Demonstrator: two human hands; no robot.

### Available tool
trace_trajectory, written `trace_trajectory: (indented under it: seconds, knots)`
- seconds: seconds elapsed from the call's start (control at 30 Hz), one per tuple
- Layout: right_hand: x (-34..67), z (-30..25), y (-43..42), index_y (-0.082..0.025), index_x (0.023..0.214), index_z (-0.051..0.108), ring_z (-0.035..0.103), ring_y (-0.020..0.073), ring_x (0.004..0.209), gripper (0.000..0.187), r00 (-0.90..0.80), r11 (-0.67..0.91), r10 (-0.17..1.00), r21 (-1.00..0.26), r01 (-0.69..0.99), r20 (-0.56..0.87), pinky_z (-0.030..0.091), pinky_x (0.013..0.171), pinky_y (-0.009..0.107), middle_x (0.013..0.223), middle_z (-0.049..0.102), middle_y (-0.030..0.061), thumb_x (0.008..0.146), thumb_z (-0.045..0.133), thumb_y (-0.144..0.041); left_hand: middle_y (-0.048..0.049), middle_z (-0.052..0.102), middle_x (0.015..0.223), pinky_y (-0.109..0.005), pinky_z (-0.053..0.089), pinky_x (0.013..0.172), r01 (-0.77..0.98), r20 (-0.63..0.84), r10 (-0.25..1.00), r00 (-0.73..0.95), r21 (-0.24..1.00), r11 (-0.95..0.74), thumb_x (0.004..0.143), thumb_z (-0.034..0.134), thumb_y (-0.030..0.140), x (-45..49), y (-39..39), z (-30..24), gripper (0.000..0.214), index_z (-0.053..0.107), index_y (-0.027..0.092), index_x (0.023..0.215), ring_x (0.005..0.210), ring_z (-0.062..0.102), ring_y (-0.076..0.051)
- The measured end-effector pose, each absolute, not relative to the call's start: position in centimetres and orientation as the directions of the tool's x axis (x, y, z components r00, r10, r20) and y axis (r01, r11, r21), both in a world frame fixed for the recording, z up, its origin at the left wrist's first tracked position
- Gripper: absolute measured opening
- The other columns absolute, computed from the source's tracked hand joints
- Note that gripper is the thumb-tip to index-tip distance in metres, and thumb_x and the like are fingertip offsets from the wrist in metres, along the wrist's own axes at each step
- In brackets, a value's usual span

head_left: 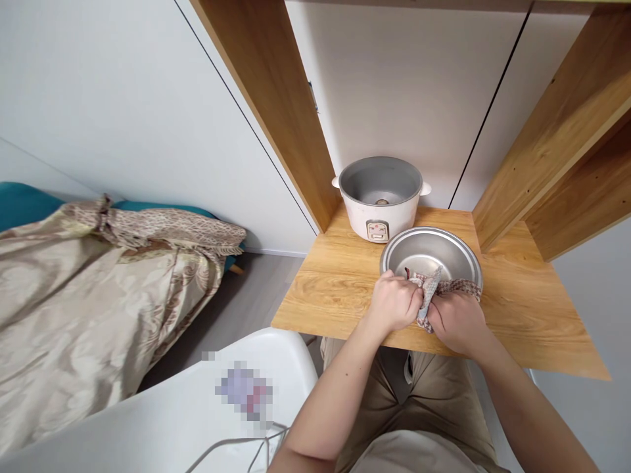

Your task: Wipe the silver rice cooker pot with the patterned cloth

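A patterned cloth (430,289) is bunched between my two hands at the near rim of a silver metal pot (456,253). My left hand (394,301) is closed on the cloth's left part, close to the pot's near left rim. On the right part, my right hand (457,320) is wrapped round it too, just in front of the pot. Some of the cloth lies over the near rim. Behind the pot stands a white rice cooker body (357,213), lidless, with its grey inside and round heating centre showing.
The pot and cooker stand on a wooden desk top (325,282) between upright wooden panels (276,98). At the lower left is a white chair or tub-like seat (197,401) with a grey cable (217,450). A covered bed or sofa (98,289) lies further left.
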State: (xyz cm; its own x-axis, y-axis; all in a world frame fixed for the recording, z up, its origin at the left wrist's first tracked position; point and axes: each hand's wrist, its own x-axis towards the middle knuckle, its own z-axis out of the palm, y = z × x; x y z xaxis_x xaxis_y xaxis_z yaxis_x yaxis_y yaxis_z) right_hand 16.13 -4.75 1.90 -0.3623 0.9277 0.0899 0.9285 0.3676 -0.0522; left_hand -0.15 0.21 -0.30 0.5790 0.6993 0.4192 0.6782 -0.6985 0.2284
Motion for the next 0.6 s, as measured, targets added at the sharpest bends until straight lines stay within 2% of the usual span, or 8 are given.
trace_trajectory:
  seconds: [0.6]
  knots:
    - [16.07,1.99,-4.8,-0.019,0.073,0.067,0.059,0.0181,0.06,0.039,-0.353,0.359,0.932,-0.064,0.931,0.084,0.026,0.058,0.031,0.07,0.069,0.0071,0.092,0.034,-0.03,-0.0028,0.063,0.06,-0.035,0.028,0.065,0.684,0.404,0.705,0.583,0.223,-0.694,0.09,0.037,0.026,-0.12,0.19,-0.21,0.038,0.055,0.019,0.058,0.06,0.056,-0.016]
